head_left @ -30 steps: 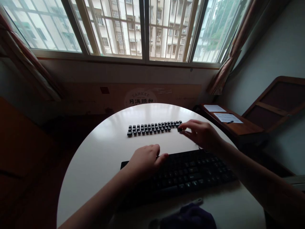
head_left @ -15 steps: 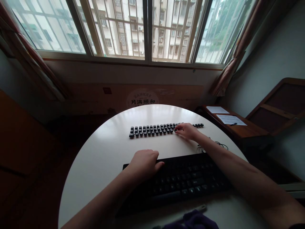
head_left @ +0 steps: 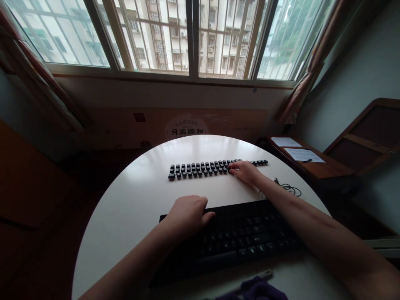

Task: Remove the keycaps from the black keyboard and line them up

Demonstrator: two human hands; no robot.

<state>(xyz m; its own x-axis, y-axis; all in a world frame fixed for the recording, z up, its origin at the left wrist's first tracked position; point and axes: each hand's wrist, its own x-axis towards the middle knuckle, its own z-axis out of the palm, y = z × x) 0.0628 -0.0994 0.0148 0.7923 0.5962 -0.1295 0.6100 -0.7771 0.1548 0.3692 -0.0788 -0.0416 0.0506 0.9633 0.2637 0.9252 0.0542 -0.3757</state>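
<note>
A black keyboard (head_left: pixel 246 231) lies on the white round table (head_left: pixel 125 204) close to me. My left hand (head_left: pixel 190 211) is closed over its far edge at the left, thumb along the near side; the fingertips are hidden. Farther off, loose black keycaps (head_left: pixel 196 170) stand in neat rows. Near the right part of these rows, my right hand (head_left: pixel 245 171) has thumb and fingers pinched on a dark keycap (head_left: pixel 230 168), mostly covered by the fingers. More keycaps show beyond that hand.
A coiled black cable (head_left: pixel 287 188) rests right of my right forearm. At the near edge lie a purple cloth (head_left: pixel 259 288) and a grey-handled tool (head_left: pixel 265 275). A wooden side table (head_left: pixel 334 166) at the right bears papers (head_left: pixel 303 155) and a pen.
The view has shifted slightly. Both hands stay in nearly the same places, the right one still at the keycap rows and the left one on the keyboard.
</note>
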